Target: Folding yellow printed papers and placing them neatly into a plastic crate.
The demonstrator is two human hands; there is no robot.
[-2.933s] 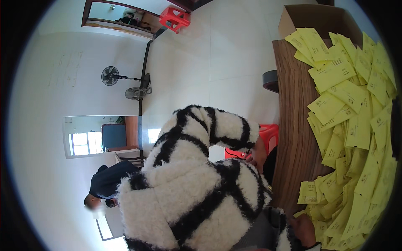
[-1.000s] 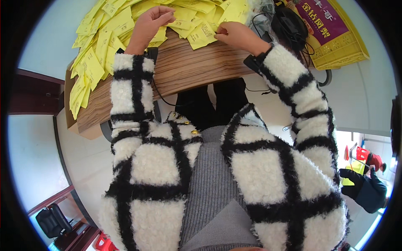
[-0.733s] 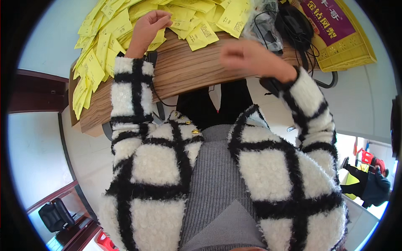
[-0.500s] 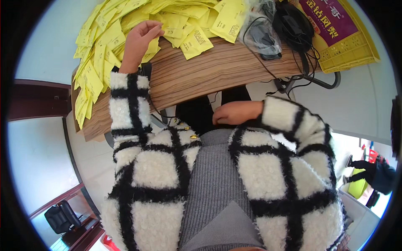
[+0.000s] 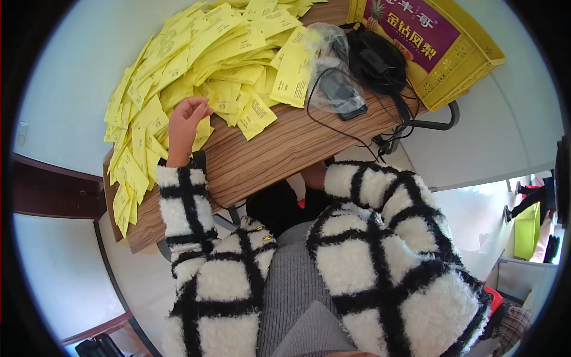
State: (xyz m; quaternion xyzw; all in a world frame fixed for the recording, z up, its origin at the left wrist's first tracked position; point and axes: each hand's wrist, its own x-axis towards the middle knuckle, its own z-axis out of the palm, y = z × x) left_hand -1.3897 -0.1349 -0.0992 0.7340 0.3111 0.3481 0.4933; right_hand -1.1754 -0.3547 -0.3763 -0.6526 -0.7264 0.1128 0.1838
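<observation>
Heap of packets (image 5: 202, 65) on the counter (image 5: 273, 152); all places taken from it. Left hand (image 5: 189, 122): at the heap's near edge, packets behind it and to both sides. Single packet (image 5: 257, 117): at the heap's near right edge, on the counter. Plastic bag (image 5: 324, 50): just right of the heap. Cord bundle (image 5: 377, 62): farther right, past the bag. Crate (image 5: 470, 77): rightmost of these, beyond the bundle. Right hand (image 5: 313, 177): right of the heap and nearer the wearer, at the counter's near edge.
</observation>
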